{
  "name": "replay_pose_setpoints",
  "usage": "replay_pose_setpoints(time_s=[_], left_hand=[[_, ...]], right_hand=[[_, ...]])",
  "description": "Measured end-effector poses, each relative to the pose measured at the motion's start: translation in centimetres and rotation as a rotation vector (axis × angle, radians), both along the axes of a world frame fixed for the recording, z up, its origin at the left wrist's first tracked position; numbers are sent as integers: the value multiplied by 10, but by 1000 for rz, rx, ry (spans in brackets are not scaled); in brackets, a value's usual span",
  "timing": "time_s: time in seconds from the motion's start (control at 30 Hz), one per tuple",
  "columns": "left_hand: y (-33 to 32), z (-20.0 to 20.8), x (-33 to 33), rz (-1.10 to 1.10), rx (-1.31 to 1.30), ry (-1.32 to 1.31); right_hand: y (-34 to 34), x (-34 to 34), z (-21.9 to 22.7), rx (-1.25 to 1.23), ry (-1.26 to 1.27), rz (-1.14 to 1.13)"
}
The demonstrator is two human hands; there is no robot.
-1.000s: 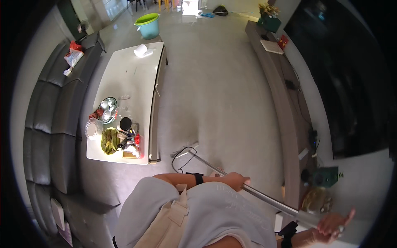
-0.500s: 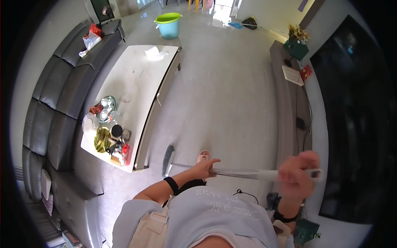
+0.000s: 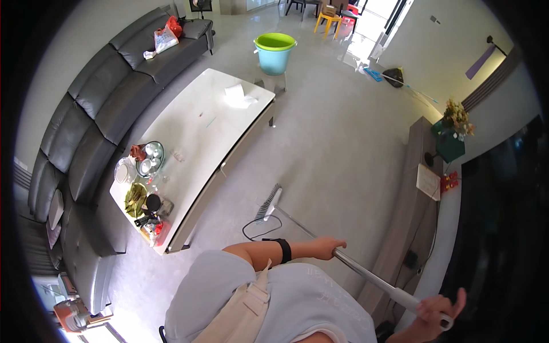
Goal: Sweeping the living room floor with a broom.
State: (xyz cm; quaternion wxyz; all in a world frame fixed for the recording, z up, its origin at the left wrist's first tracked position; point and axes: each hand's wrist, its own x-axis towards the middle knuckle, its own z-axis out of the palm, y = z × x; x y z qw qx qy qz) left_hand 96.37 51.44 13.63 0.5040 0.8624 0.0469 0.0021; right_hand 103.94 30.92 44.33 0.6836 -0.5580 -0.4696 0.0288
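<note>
A long-handled broom slants across in front of me, its grey-bristled head with a white back resting on the floor. My left hand, with a black band on the wrist, is closed around the metal handle partway along. Toward the lower right, my right hand grips the white end of the handle, one finger sticking out. A thin dark cord makes a loop beside the broom head.
At left stands a white-topped coffee table with a tea tray and clutter, beside a grey sofa. A blue bucket with a green top is ahead. Along the right runs a low cabinet; a mop lies far right.
The view has turned, and the table and bucket appear further right. The broom's handle has gone from nearly level to slanting down rightward, with both hands still on it.
</note>
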Motion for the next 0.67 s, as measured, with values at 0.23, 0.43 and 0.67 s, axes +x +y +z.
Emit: replay_pose_setpoints(time_s=[0.23, 0.43, 0.67], left_hand=[[63, -64, 97, -19, -153, 112], [124, -64, 153, 307, -92, 179], [191, -38, 215, 572, 77, 168]], right_hand=[[96, 121, -40, -71, 170, 206], [198, 247, -44, -105, 381, 453], [309, 369, -38, -166, 351, 652]])
